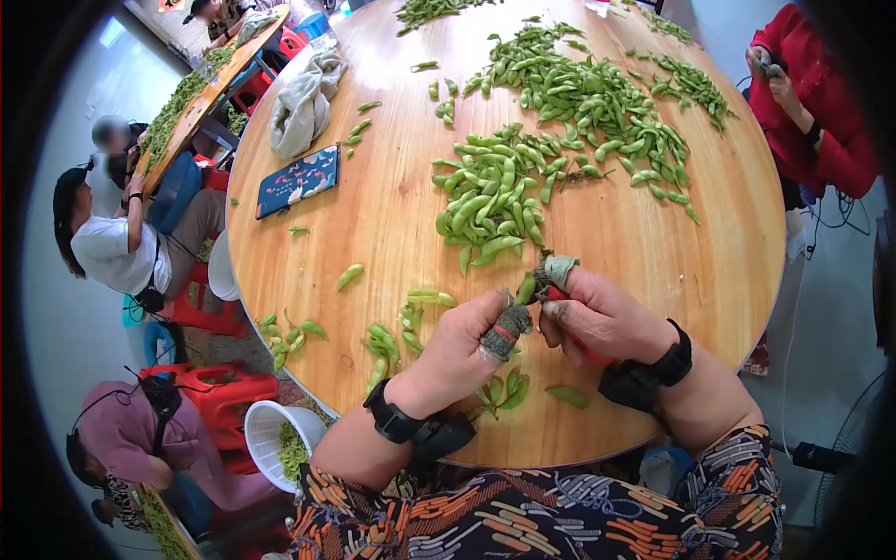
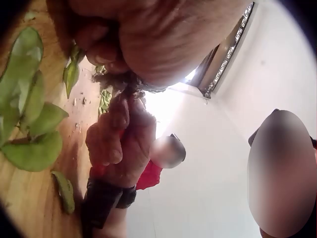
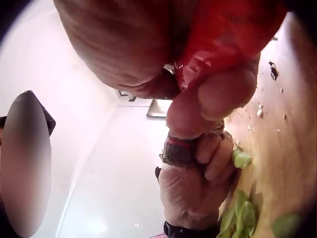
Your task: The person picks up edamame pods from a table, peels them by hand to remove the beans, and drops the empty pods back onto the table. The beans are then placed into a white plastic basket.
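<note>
"And the green pod (image 1: 525, 287), where exactly?"

"Between the two hands, above the counter (image 1: 373, 177), just nearer than the close pile of pods (image 1: 485, 196)."

"Left hand (image 1: 457, 347)?"

"Fingers curled in, narrow, pinching the green pod at the meeting point of both hands. A dark greenish wrap (image 1: 504, 332) with a red band around one digit."

"Right hand (image 1: 607, 317)?"

"Fingers curled too, closed round a red object (image 3: 218, 39), glossy in the right wrist view. Cannot tell its exact shape. Right beside the left fingertips, with a paler green wrap (image 1: 561, 271) on one digit."

"Anything on the counter near the hands?"

"Loose pods (image 1: 567, 397) to the near side, a few more to the left. Beyond the close pile, a broader heap of pods (image 1: 597, 93)."

"Further left?"

"A dark blue case (image 1: 297, 181) with a floral pattern, lying flat, and a crumpled grey cloth (image 1: 303, 107) just beyond. Lower down, off the counter's edge, a white basket (image 1: 271, 439) with green pieces inside."
</note>
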{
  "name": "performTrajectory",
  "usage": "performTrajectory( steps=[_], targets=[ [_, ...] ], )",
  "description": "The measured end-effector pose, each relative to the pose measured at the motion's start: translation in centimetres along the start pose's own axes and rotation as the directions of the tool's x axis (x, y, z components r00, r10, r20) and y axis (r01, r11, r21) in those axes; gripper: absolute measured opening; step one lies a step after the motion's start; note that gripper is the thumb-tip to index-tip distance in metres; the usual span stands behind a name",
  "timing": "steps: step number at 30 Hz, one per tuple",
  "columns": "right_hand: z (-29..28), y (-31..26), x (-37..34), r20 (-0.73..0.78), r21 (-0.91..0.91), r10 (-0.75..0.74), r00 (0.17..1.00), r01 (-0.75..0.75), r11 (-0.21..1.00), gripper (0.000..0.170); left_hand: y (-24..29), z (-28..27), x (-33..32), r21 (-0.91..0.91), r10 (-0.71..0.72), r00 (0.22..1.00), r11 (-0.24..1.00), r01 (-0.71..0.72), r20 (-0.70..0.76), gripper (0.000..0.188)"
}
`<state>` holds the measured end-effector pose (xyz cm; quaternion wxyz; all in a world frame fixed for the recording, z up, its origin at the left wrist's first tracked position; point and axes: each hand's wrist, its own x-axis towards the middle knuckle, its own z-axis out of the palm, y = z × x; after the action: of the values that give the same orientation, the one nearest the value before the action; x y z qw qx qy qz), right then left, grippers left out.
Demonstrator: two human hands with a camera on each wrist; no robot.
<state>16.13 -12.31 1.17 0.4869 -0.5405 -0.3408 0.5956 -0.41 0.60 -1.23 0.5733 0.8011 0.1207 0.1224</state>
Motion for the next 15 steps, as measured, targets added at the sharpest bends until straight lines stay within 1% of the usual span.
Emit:
performTrajectory(
  steps=[2,3,5,6,8,9,11,12,13,14,15],
  targets=[
    [-0.05,-0.05,0.10,0.020,-0.041,0.013,1.000,-0.012,0.999,0.013,0.30,0.08,-0.16,0.108,0.026,1.000,0.994,-0.026,0.003,0.008],
    [-0.04,-0.11,0.11,0.020,-0.034,0.013,1.000,-0.013,0.999,0.013,0.36,0.09,-0.17,0.109,0.021,1.000,0.994,-0.022,0.008,0.008],
    [-0.04,-0.18,0.11,0.017,-0.130,0.044,0.999,-0.041,0.991,0.014,0.41,0.15,-0.19,0.292,0.179,0.984,0.941,-0.171,0.001,0.010],
    [-0.09,-0.14,0.14,0.015,-0.125,0.046,0.999,-0.043,0.991,0.014,0.37,0.15,-0.21,0.291,0.176,0.984,0.942,-0.169,0.005,0.010],
    [-0.16,0.04,0.14,0.046,-0.091,0.058,0.997,-0.053,0.994,0.015,0.24,0.14,-0.27,0.363,0.214,0.975,0.906,-0.220,0.056,0.012],
    [-0.05,0.06,0.03,0.043,-0.084,0.059,0.997,-0.055,0.995,0.015,0.11,0.13,-0.31,0.361,0.210,0.976,0.907,-0.218,0.062,0.012],
    [0.21,-0.10,-0.23,0.062,0.026,0.106,0.992,-0.108,0.994,0.016,-0.15,0.06,-0.41,0.318,0.228,0.969,0.915,-0.247,0.097,0.014],
    [0.29,-0.09,-0.35,0.061,0.033,0.106,0.992,-0.108,0.994,0.016,0.05,-0.07,-0.50,0.319,0.223,0.969,0.916,-0.245,0.103,0.014],
    [0.39,-0.07,-0.48,0.094,0.159,0.115,0.989,-0.129,0.979,0.016,0.48,-0.31,-0.60,0.111,0.136,0.983,0.982,-0.150,0.125,0.015],
    [0.48,-0.07,-0.57,0.129,0.281,0.119,0.984,-0.152,0.948,0.015,0.74,-0.52,-0.71,-0.098,0.053,0.985,0.995,-0.037,0.162,0.015],
    [0.52,-0.14,-0.60,0.132,0.286,0.115,0.985,-0.149,0.947,0.015,0.81,-0.70,-0.95,-0.092,0.049,0.985,0.995,-0.034,0.164,0.015]
  ],
)
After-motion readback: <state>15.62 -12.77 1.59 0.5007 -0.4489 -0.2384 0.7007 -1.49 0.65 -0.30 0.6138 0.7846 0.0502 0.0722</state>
